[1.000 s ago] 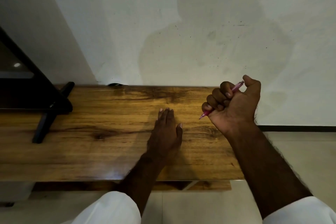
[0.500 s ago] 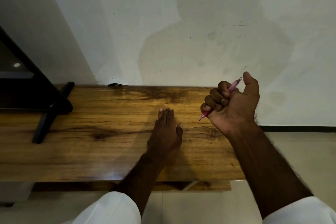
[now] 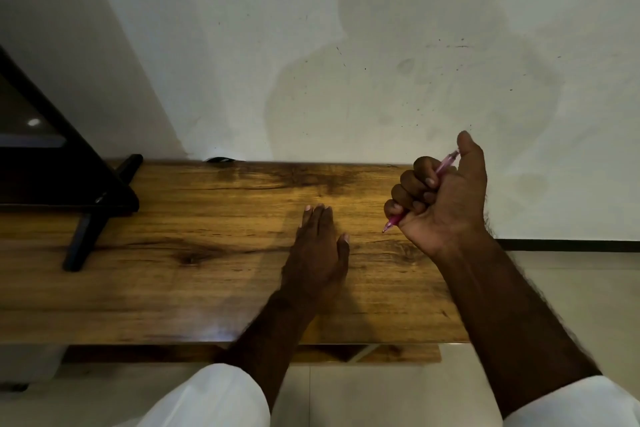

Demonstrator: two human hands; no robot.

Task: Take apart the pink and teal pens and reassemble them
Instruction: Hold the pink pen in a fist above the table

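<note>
My right hand [image 3: 445,198] is closed in a fist around the pink pen [image 3: 444,165], raised above the right end of the wooden table [image 3: 194,281]. The pen's tip pokes out below the little finger, pointing down-left; its top end rests against the thumb tip. My left hand [image 3: 318,253] lies flat, palm down, on the table's middle with fingers together and nothing visibly in it. No teal pen is in view; I cannot tell whether anything lies under the left palm.
A black stand with a dark panel [image 3: 79,204] occupies the table's left end. A white wall [image 3: 346,45] runs right behind the table. The table's right edge ends just under my right forearm, with pale floor [image 3: 571,288] beyond.
My right hand has shifted slightly left and lifted a little, thumb sliding onto the pen's top end. The left hand has stayed flat in place.
</note>
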